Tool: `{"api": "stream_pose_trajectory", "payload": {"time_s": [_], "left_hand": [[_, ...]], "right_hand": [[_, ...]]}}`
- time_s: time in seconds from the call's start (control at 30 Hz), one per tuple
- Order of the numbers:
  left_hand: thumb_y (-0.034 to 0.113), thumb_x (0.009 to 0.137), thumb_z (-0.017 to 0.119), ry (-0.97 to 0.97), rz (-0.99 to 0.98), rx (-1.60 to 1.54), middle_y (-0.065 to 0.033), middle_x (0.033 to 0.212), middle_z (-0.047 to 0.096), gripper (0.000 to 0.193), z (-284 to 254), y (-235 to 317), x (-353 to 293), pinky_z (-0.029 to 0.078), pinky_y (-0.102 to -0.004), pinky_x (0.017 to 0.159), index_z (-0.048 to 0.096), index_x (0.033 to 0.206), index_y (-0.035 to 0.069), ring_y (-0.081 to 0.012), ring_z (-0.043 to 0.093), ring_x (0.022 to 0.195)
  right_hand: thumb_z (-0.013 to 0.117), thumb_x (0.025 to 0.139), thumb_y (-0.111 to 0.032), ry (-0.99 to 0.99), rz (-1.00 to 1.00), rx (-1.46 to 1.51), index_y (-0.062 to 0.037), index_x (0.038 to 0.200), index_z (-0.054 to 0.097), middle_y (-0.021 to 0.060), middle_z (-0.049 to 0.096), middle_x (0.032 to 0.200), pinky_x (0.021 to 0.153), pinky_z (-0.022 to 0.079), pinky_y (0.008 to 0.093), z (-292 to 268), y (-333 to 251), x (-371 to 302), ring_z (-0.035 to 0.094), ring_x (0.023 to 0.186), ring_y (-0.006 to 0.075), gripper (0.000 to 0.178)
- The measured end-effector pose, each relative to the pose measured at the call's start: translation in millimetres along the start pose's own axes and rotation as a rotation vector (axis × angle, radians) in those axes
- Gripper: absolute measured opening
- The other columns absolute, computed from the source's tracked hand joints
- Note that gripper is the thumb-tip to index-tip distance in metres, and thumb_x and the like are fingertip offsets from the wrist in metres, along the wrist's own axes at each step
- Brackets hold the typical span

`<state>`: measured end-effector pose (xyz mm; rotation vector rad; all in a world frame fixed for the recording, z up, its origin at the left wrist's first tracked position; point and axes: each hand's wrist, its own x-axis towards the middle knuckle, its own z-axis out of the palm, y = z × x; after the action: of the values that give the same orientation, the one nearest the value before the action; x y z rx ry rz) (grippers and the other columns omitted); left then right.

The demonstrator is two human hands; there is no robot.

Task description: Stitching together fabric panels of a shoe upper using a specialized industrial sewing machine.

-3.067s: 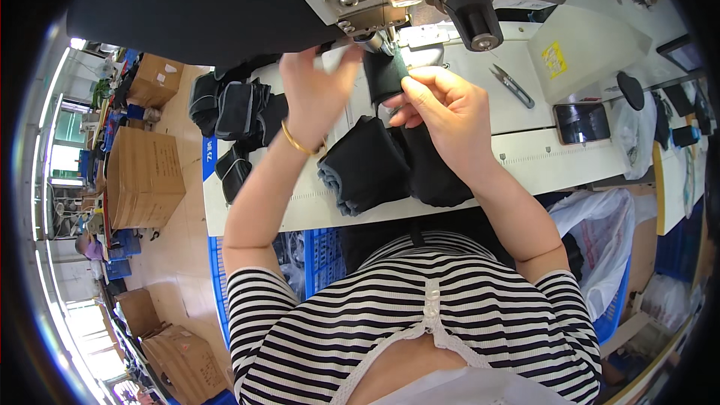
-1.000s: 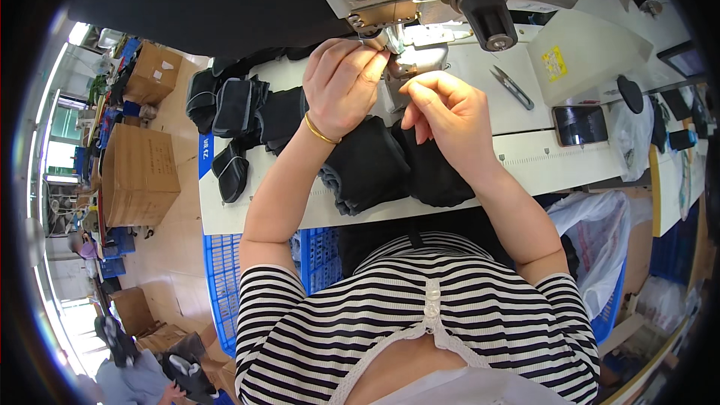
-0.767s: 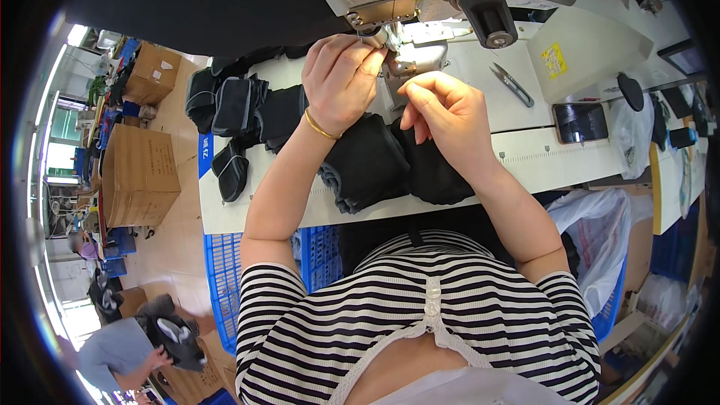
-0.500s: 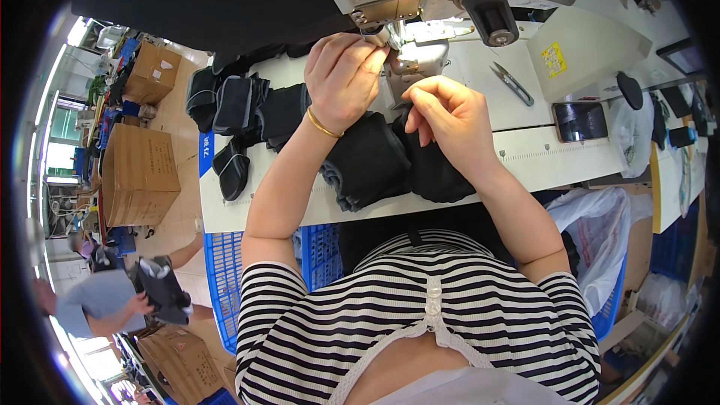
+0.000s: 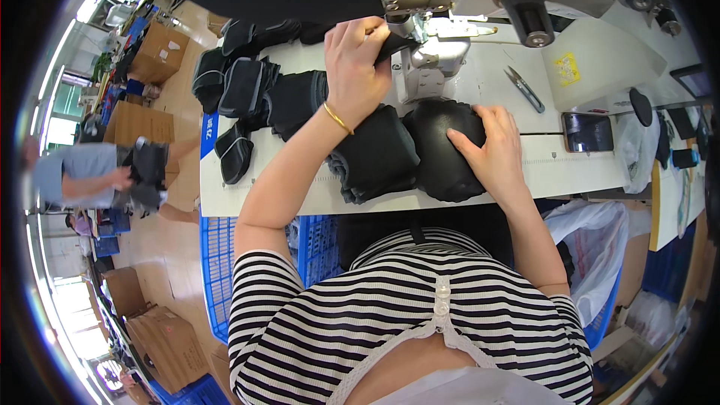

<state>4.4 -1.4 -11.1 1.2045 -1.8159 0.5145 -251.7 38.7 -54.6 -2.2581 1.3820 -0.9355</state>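
My left hand (image 5: pixel 358 67), a gold bangle at its wrist, is closed on a small piece of black fabric (image 5: pixel 395 44) beside the sewing machine's needle area (image 5: pixel 421 30). The fabric stretches from my fingertips toward the machine's lit foot. My right hand (image 5: pixel 491 142) grips the right side of a black, rounded, shiny padded piece (image 5: pixel 444 157), thumb on top and fingers along its far right edge. The padded piece lies at the table's front, just below the machine arm. Left of it, touching, is a stack of folded black pieces with grey edges (image 5: pixel 375 154).
More black bundles (image 5: pixel 247 86) lie along the table's left, one tied bundle (image 5: pixel 234 157) at its edge. Thread snips (image 5: pixel 523 88) and a phone (image 5: pixel 587 133) lie to the right. Blue baskets (image 5: pixel 217 270) stand below. A person (image 5: pixel 90 176) carrying dark pieces is at the left.
My right hand has come down from near the machine onto the padded piece, which now shows its rounded top. Black fabric now shows between my left fingers and the machine. The view has shifted slightly.
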Motion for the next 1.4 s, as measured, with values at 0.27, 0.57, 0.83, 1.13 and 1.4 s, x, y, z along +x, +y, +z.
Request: {"api": "stream_pose_trajectory", "payload": {"time_s": [0.27,0.57,0.83,1.13,1.4], "left_hand": [[-0.003,0.059,0.063,-0.293,0.013,0.404,-0.0059,0.107,0.065,0.054,-88,-86,-68,0.041,-0.0395,0.094,0.067,0.112,0.005,-0.0271,0.057,0.106],[0.0,0.076,0.066,-0.449,-0.319,-0.17,-0.015,0.121,0.06,0.045,-110,-19,-79,0.046,-0.0366,0.097,0.063,0.121,0.003,-0.0315,0.058,0.112],[0.016,0.082,0.075,-0.368,-0.413,-0.123,-0.0137,0.101,0.062,0.026,-38,46,-85,0.048,-0.0383,0.084,0.068,0.101,-0.001,-0.031,0.061,0.095],[-0.003,0.079,0.072,-0.149,-0.372,-0.274,-0.0092,0.098,0.07,0.013,-37,46,-85,0.051,-0.0297,0.08,0.072,0.092,0.0,-0.0214,0.066,0.088],[-0.003,0.087,0.069,-0.333,-0.644,-0.879,-0.0027,0.09,0.065,0.01,-52,41,-67,0.047,-0.0224,0.077,0.069,0.097,-0.001,-0.0097,0.059,0.083]], "right_hand": [[0.08,0.078,-0.029,0.111,-0.102,-0.02,0.0007,0.115,0.063,0.0115,0.058,0.11,0.09,0.042,0.0413,5,-1,1,0.055,0.105,0.029,0.05],[0.081,0.075,-0.023,0.161,-0.132,-0.214,-0.0024,0.107,0.065,0.0063,0.057,0.095,0.081,0.04,0.0388,0,-8,-6,0.055,0.092,0.025,0.041],[0.077,0.077,-0.009,0.252,-0.284,-0.21,-0.0028,0.103,0.067,0.0059,0.058,0.088,0.077,0.04,0.0362,6,-1,-8,0.056,0.084,0.0229,0.028],[0.077,0.077,-0.008,0.354,-0.263,-0.111,-0.0032,0.102,0.068,0.0064,0.061,0.094,0.078,0.042,0.0373,2,2,-6,0.058,0.088,0.0239,0.028],[0.077,0.075,-0.01,0.013,-0.056,0.14,-0.0032,0.088,0.063,0.0071,0.057,0.085,0.079,0.043,0.0385,-4,-4,5,0.056,0.083,0.0261,0.02]]}}
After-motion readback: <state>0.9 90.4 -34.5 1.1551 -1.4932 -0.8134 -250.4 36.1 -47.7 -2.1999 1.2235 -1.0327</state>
